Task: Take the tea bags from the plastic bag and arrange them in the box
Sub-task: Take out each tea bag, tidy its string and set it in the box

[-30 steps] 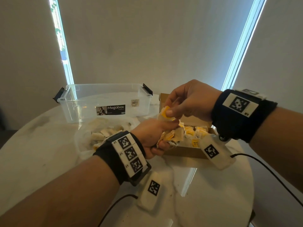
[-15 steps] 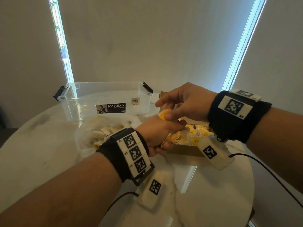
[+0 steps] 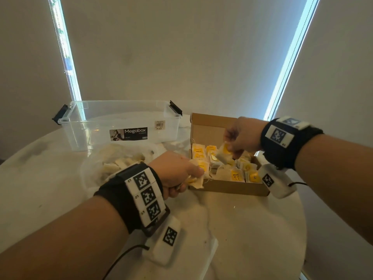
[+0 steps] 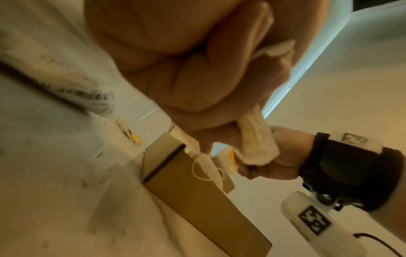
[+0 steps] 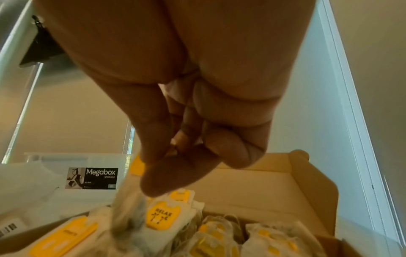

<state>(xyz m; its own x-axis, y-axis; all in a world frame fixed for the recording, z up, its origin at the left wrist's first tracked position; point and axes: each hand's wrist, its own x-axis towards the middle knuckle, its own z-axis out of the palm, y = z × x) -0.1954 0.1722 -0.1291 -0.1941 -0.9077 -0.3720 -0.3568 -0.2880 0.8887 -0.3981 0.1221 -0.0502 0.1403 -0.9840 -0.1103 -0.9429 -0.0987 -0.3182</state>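
Over the open cardboard box [image 3: 232,187], the right hand [image 3: 241,136] pinches a single tea bag [image 3: 223,153] between thumb and fingertips, so that it hangs above the bags with yellow tags already standing in the box (one tag reads "RELAX" in the right wrist view). A second ago both hands were pressed together in front of the box, the right one picking at the bundle in the left; since then the right hand has moved away to the far side of the box and taken one bag with it. The left hand [image 3: 177,172] has stayed at the near left corner of the box, its fingers curled round a small bunch of tea bags [image 3: 196,179], with a string loop dangling against the box wall in the left wrist view. Left of the box, the plastic bag [image 3: 119,160] lies on the white table [image 3: 252,229] with more tea bags inside. Behind it stands a clear storage tub [image 3: 121,123] labelled "Megabox".
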